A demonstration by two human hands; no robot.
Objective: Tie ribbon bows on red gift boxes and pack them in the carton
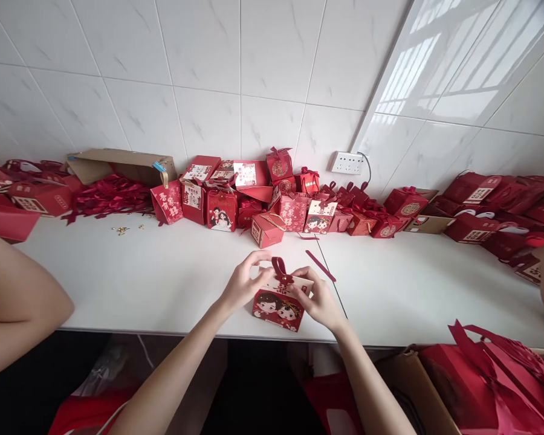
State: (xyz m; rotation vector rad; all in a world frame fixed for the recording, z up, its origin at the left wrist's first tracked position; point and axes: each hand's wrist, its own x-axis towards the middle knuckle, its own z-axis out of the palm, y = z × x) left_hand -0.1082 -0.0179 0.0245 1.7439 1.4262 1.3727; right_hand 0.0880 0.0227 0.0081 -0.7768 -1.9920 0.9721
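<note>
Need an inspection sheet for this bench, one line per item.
Surface: white table, crossed by a thin dark line, likely a seam.
Job's things: red gift box with cartoon figures, standing near the front edge; dark red loop on top.
Clutter: flat dark red strip, small gold-coloured bits, piled red ribbons, row of finished-looking boxes along the wall.
Hands: left hand at the gift box's upper left, grip unclear; right hand holds its upper right.
Cables: dark cable at the wall's power strip; thin white cord below the table.
Surroundings: tiled wall; other people's arms at both sides.
</note>
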